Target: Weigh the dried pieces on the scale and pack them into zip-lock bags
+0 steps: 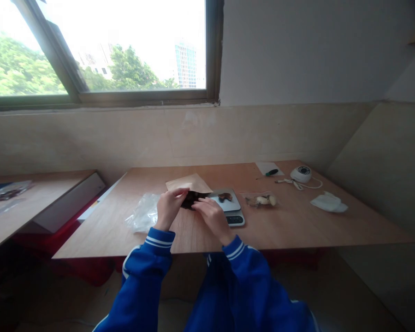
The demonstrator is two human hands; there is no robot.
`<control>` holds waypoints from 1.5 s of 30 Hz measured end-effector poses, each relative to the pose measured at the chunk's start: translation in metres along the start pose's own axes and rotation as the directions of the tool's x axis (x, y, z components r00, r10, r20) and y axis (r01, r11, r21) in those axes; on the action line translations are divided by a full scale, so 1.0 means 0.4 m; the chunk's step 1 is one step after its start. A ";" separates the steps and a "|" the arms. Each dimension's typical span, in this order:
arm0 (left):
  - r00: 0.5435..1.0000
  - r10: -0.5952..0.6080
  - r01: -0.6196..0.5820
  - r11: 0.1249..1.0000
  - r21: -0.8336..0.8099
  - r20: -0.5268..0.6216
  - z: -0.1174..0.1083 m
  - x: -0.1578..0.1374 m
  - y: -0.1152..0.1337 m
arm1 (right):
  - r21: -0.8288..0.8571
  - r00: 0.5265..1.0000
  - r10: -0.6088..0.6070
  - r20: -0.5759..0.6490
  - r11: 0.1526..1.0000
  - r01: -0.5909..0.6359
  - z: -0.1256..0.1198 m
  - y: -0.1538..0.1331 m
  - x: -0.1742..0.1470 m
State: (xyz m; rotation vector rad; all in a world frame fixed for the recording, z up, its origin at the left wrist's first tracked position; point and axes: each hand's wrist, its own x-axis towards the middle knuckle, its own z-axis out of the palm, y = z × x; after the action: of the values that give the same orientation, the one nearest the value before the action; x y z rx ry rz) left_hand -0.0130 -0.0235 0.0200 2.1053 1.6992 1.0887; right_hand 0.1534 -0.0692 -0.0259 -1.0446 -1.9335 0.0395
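A wooden table (287,226) spans the lower middle of the frame. At its centre, one brown paper bag (190,182) sits at the fingertips: the left hand (171,206) pinches its edge; whether the right hand (211,214) grips anything, I cannot tell. Rightward, one scale (235,220) bears one brown piece (225,197); leftward lies one crumpled clear bag (143,214).

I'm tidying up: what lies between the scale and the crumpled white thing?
A clear bag with pale and brown pieces lies there, in the head view.

The packet (190,182) looks like matt paper; the bag (143,214), glossy plastic (crinkled); the tabletop (290,228), smooth wood.
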 end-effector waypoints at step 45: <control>1.000 -0.022 0.022 1.000 0.015 0.015 -0.035 -0.046 0.021 | -0.147 0.927 0.353 0.128 0.931 -0.334 0.161 -0.017 0.075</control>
State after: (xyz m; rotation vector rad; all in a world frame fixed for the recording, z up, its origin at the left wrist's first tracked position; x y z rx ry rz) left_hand -0.0171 -0.0467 0.0275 2.0927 1.7248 1.0549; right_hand 0.0954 -0.0301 -0.0398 -1.4939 -1.8826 0.2057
